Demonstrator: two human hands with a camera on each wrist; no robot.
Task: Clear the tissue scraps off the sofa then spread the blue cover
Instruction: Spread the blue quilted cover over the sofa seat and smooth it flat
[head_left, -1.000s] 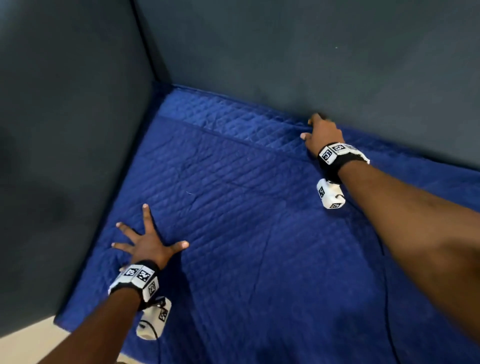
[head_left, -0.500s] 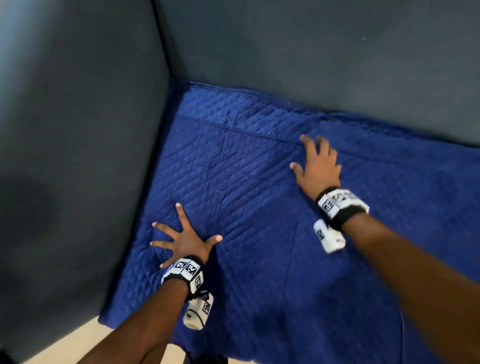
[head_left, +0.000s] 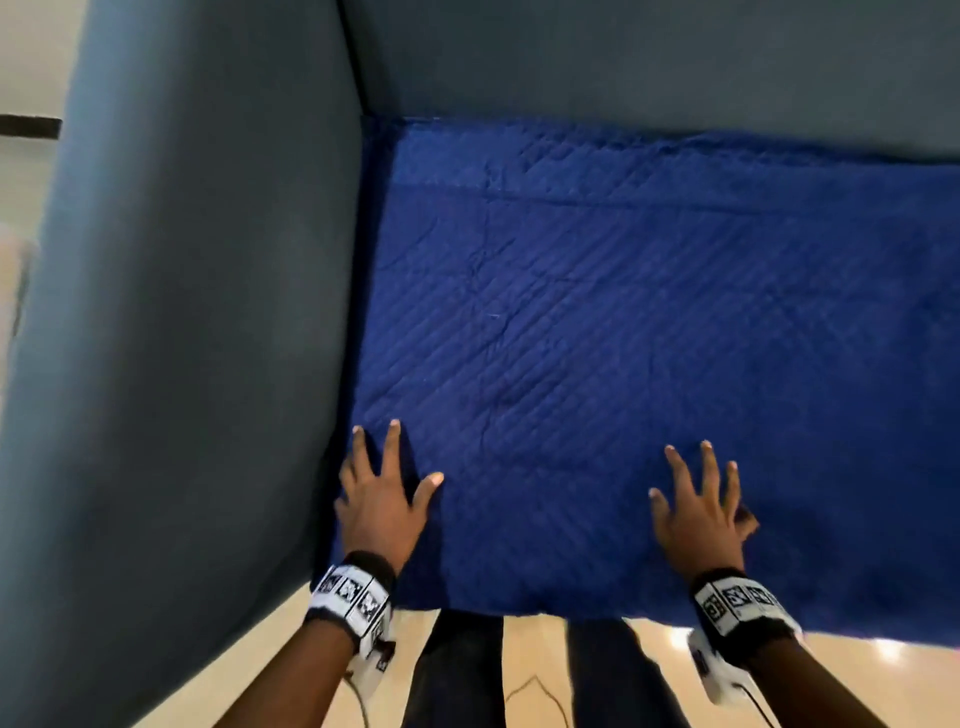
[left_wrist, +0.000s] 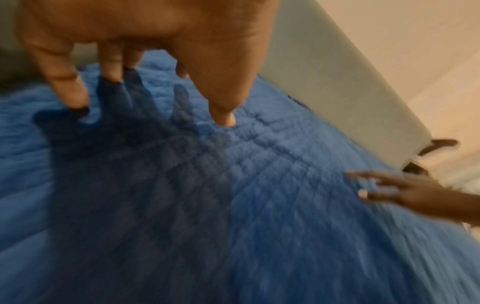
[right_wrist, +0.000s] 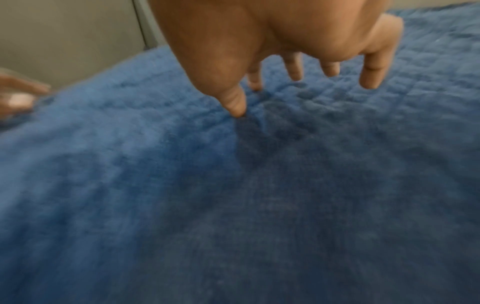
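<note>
Blue cover (head_left: 623, 338): lies over sofa (head_left: 182, 312) seat. Left hand (head_left: 382, 501) and right hand (head_left: 698, 519), fingers splayed flat, grasping nothing, near cover's front edge. Advice: sweep palms outward evenly, avoiding bunching.

Left hand (head_left: 382, 506): palm down, fingers straight and spread, thumb out to the right; wrist view shows fingertips (left_wrist: 75, 96) angled downward. Right hand (head_left: 698, 519): palm down, fingers straight and fanned, thumb out to the left; thumb tip (right_wrist: 236, 107) lowest in its wrist view. Both forearms bare, reaching forward roughly parallel, hands well apart. Each wrist carries a black band with white printed markers. Neither hand holds anything.
</note>
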